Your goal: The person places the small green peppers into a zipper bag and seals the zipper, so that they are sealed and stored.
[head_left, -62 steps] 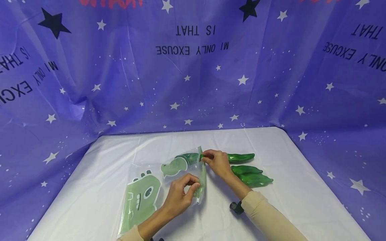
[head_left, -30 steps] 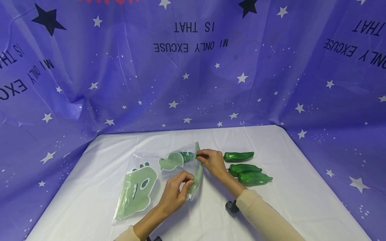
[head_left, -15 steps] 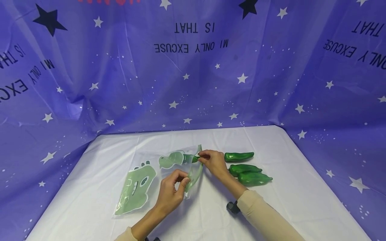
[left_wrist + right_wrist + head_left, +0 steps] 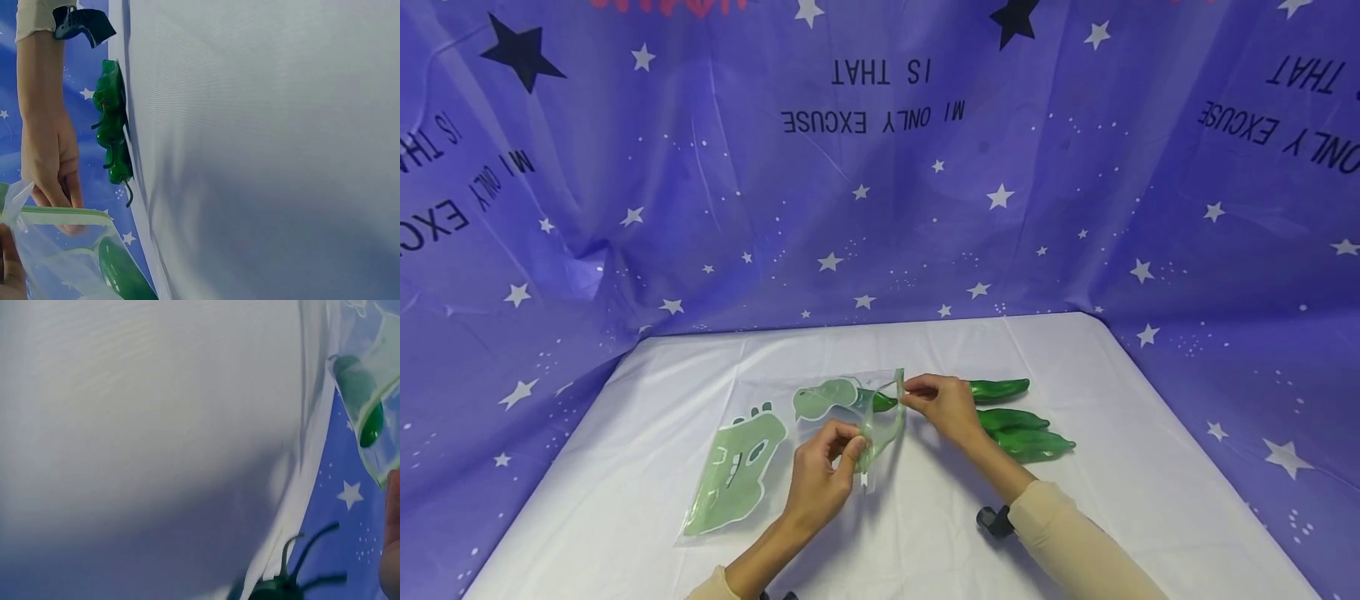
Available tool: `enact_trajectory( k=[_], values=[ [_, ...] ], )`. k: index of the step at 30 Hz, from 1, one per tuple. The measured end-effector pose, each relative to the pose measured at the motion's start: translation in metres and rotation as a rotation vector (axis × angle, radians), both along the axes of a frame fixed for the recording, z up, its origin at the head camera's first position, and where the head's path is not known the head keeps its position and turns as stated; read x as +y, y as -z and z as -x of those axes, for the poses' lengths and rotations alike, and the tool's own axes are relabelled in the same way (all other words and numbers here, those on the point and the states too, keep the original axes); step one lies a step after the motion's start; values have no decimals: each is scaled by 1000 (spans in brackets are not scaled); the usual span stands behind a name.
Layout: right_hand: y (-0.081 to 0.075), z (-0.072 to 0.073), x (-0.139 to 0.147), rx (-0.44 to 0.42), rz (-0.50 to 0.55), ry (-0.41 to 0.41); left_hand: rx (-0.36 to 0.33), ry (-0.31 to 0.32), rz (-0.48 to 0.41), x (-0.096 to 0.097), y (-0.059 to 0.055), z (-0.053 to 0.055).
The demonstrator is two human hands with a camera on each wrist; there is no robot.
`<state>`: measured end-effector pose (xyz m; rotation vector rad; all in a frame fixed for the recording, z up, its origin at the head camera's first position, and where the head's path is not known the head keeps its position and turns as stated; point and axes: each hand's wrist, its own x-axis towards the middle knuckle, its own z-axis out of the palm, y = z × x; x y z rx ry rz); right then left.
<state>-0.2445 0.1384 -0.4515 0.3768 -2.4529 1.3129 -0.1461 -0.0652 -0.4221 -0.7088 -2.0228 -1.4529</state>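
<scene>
Left hand [image 4: 822, 477]: pinching dinosaur-print zip bag [image 4: 752, 458], near rim | Right hand [image 4: 946, 407]: pinching far rim | Green pepper [image 4: 883, 402]: inside

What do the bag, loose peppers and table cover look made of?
Bag: likely clear, glossy plastic; the pepper inside shows through.
Loose peppers: smooth, shiny green surface with highlights; real or moulded plastic, can't tell.
Table cover: white, low-sheen, probably cloth; it creases softly.

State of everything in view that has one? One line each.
Bag: mouth open
Bagged pepper: inside bag
Far pepper: lying outside bag
Middle pepper: lying outside bag
Near pepper: lying outside bag
Left hand: pinches bag edge
Right hand: pinches bag edge
Tablecloth: spread, lightly creased
Backdrop: hanging, creased
</scene>
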Motion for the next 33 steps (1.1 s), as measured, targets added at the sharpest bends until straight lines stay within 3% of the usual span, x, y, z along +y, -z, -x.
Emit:
enact_trajectory(
  k=[4,7,14,17,20,23,27,30,33],
  values=[
    [-5,-10,21,-17,2,8,-51,-15,-37,-3,18,9],
    [-6,-17,47,-17,3,17,-81,-21,-56,-2,15,7],
    [-2,-19,121,-26,-99,84,-97,13,-51,-1,-12,-7],
    [1,-16,151,-58,-149,139,-112,24,-48,0,-13,-8],
    [6,-10,175,-97,-194,182,-104,21,-57,0,-5,-4],
    [9,-3,190,-139,-213,194,-124,12,-74,-2,8,2],
    [12,6,199,-219,-203,152,-177,13,-86,-4,20,7],
    [13,12,200,-284,-190,116,-185,32,-86,-4,20,6],
    [14,16,199,-327,-196,81,-184,57,-84,-2,11,1]
  ],
)
